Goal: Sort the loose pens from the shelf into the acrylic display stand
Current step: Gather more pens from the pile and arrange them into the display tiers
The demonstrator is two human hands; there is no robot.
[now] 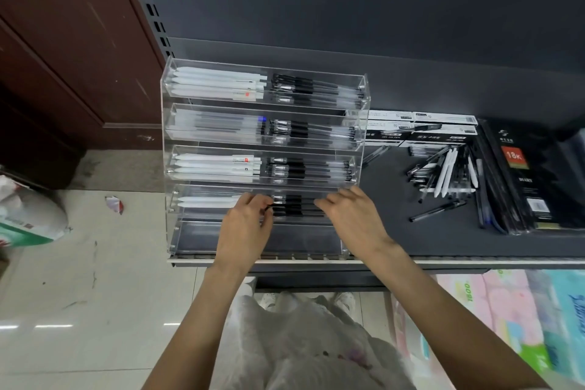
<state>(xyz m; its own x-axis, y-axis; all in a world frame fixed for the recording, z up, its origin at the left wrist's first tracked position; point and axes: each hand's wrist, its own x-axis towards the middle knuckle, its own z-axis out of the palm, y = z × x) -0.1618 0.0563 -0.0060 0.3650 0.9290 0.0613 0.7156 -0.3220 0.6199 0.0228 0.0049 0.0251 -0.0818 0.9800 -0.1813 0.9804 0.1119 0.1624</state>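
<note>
Clear glossy acrylic display stand [202,180], matt dark shelf [395,237], glossy pale floor tiles [95,310]

You're in a stationery shop: slotted retail shelving [148,6] at eleven o'clock, boxed gel pens [421,128] and shrink-wrapped notebooks [535,180] at three, tissue packs [506,323] at five.

One acrylic stand [264,155] with five tiers — two hands [245,225], four pen boxes [421,130].
</note>
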